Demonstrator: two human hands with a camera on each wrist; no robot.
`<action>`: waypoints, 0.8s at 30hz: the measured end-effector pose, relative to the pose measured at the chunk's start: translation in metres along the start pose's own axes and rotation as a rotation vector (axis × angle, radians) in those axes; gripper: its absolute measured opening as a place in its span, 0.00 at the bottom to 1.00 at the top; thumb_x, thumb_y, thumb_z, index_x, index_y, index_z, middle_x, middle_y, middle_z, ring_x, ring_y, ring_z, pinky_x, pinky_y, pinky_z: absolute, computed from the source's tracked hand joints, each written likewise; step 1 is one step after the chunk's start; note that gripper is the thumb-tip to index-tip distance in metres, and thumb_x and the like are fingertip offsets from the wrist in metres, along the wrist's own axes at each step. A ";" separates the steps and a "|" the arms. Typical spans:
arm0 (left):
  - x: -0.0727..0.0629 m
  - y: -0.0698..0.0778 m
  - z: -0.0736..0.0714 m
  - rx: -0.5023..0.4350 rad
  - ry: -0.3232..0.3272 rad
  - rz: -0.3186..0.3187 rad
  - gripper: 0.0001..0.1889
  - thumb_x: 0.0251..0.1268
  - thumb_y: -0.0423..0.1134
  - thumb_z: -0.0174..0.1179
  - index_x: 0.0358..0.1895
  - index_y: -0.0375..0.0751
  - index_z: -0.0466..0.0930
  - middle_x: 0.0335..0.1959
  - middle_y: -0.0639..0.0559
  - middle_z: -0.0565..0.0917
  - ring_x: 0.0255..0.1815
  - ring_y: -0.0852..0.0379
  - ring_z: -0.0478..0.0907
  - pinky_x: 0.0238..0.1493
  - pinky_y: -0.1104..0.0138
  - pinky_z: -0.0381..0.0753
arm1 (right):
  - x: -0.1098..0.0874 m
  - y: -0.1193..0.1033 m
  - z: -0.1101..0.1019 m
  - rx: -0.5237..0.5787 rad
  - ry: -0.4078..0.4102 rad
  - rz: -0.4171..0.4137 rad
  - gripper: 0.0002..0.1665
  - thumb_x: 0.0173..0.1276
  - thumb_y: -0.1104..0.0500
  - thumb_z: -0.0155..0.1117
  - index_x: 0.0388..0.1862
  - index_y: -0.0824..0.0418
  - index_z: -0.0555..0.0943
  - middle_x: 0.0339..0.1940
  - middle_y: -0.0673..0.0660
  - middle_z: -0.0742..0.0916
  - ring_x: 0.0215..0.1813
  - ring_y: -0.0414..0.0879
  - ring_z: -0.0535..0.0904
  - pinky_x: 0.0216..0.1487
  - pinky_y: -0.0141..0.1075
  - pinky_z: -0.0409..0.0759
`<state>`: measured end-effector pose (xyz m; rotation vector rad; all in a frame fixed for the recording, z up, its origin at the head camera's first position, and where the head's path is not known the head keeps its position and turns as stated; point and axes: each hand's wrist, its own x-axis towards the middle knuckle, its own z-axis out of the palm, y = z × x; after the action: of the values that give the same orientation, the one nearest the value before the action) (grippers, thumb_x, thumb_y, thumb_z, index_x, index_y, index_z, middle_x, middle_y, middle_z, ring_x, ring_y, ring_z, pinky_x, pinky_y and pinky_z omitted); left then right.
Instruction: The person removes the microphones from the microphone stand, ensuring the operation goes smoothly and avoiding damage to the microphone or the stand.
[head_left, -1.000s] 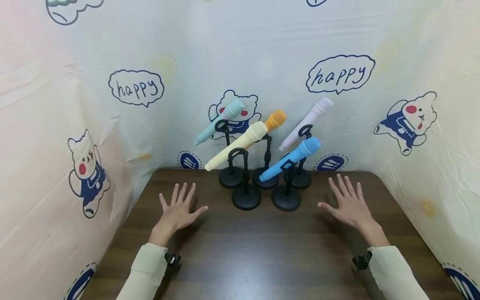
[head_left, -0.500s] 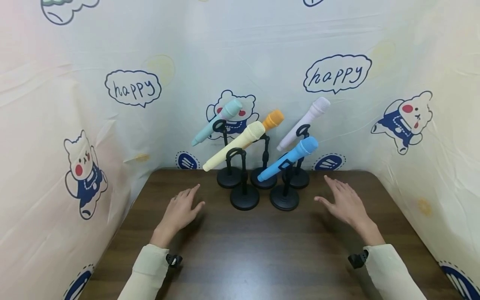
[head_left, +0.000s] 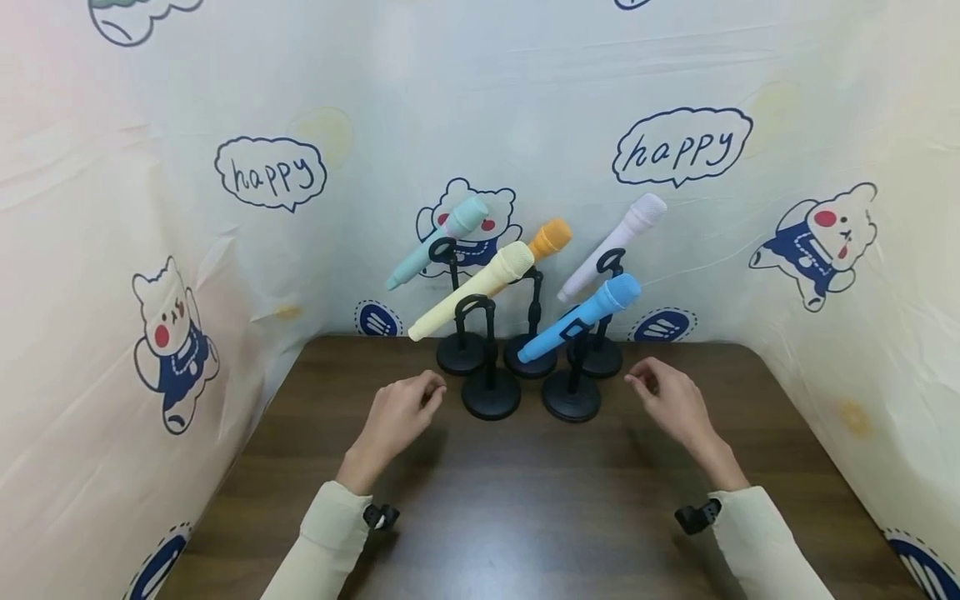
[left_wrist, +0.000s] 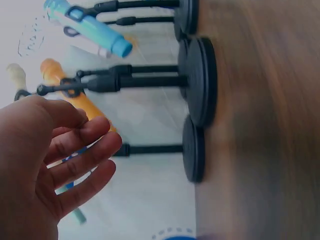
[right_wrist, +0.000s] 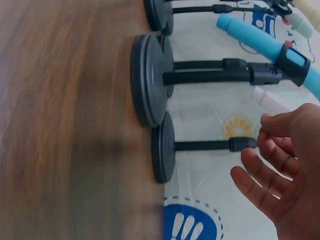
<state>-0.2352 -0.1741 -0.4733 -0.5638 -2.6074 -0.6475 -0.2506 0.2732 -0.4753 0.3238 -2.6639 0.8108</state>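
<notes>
My left hand (head_left: 397, 414) hovers over the table just left of the cream microphone's black stand (head_left: 491, 398), fingers loosely bent and holding nothing. The cream microphone (head_left: 472, 292) slants in that stand's clip. To the right, my right hand (head_left: 675, 406), also empty with relaxed fingers, is beside the stand of the blue microphone (head_left: 579, 319). Behind these two lean a teal microphone (head_left: 420, 262), an orange microphone (head_left: 551, 238) and a lavender microphone (head_left: 615, 244), each on its own stand. In the right wrist view the thumb and index fingertip come close together.
The dark wooden table (head_left: 510, 508) runs toward me in front of the stands. A pale printed cloth (head_left: 525, 100) hangs behind it and along both sides. Black wrist devices (head_left: 381, 517) sit at the cuffs of both light sleeves.
Both hands began spread flat with straight fingers; the fingers then came together and bent. My left hand moved right toward the cream microphone's stand, my right hand slightly left. The microphones stayed put.
</notes>
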 end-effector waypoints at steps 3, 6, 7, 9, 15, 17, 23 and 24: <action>0.004 0.012 0.004 -0.037 -0.002 0.022 0.02 0.74 0.36 0.67 0.44 0.44 0.88 0.26 0.58 0.85 0.21 0.66 0.71 0.24 0.72 0.73 | 0.003 -0.009 0.004 0.042 0.009 -0.017 0.02 0.78 0.61 0.68 0.45 0.57 0.86 0.35 0.54 0.89 0.35 0.47 0.80 0.36 0.36 0.78; 0.009 0.023 0.008 -0.078 0.007 0.046 0.02 0.73 0.35 0.68 0.43 0.45 0.88 0.25 0.58 0.85 0.20 0.67 0.71 0.24 0.73 0.73 | 0.006 -0.018 0.007 0.075 0.000 -0.034 0.03 0.78 0.61 0.68 0.46 0.58 0.87 0.37 0.55 0.90 0.37 0.47 0.82 0.39 0.38 0.81; 0.011 0.027 0.010 -0.090 0.015 0.060 0.02 0.73 0.35 0.68 0.43 0.44 0.88 0.25 0.58 0.85 0.20 0.67 0.72 0.25 0.73 0.73 | 0.007 -0.021 0.008 0.087 -0.002 -0.038 0.04 0.78 0.61 0.68 0.47 0.58 0.87 0.38 0.55 0.91 0.37 0.47 0.82 0.40 0.39 0.82; 0.015 0.034 0.013 -0.118 0.032 0.086 0.02 0.73 0.35 0.68 0.44 0.44 0.88 0.25 0.57 0.85 0.21 0.67 0.72 0.25 0.73 0.74 | 0.008 -0.025 0.008 0.108 -0.007 -0.044 0.04 0.78 0.62 0.67 0.47 0.59 0.87 0.39 0.55 0.91 0.38 0.47 0.83 0.41 0.39 0.83; 0.034 0.058 0.020 -0.239 0.061 0.100 0.03 0.74 0.35 0.67 0.45 0.44 0.88 0.30 0.54 0.88 0.26 0.63 0.77 0.30 0.72 0.79 | 0.012 -0.034 0.011 0.194 -0.017 -0.061 0.07 0.79 0.64 0.65 0.50 0.62 0.87 0.42 0.57 0.91 0.40 0.48 0.84 0.41 0.34 0.84; 0.041 0.065 0.023 -0.280 0.056 0.089 0.03 0.75 0.35 0.67 0.45 0.44 0.88 0.31 0.54 0.88 0.28 0.62 0.78 0.32 0.71 0.81 | 0.014 -0.035 0.013 0.223 -0.017 -0.065 0.07 0.79 0.65 0.64 0.51 0.63 0.87 0.43 0.57 0.91 0.41 0.48 0.84 0.42 0.32 0.84; 0.061 0.079 0.036 -0.369 0.047 0.075 0.03 0.77 0.35 0.65 0.46 0.42 0.88 0.33 0.53 0.88 0.30 0.61 0.79 0.35 0.70 0.82 | 0.022 -0.033 0.021 0.283 0.004 -0.040 0.08 0.79 0.65 0.66 0.53 0.64 0.85 0.45 0.59 0.91 0.43 0.48 0.85 0.44 0.29 0.83; 0.064 0.082 0.038 -0.384 0.046 0.073 0.04 0.77 0.35 0.65 0.46 0.41 0.88 0.34 0.52 0.88 0.31 0.60 0.79 0.36 0.70 0.82 | 0.023 -0.032 0.022 0.290 0.010 -0.030 0.08 0.79 0.64 0.66 0.53 0.63 0.85 0.44 0.59 0.90 0.43 0.48 0.85 0.43 0.29 0.82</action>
<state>-0.2615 -0.0698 -0.4463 -0.7432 -2.4169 -1.1327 -0.2673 0.2317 -0.4678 0.4274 -2.5240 1.1875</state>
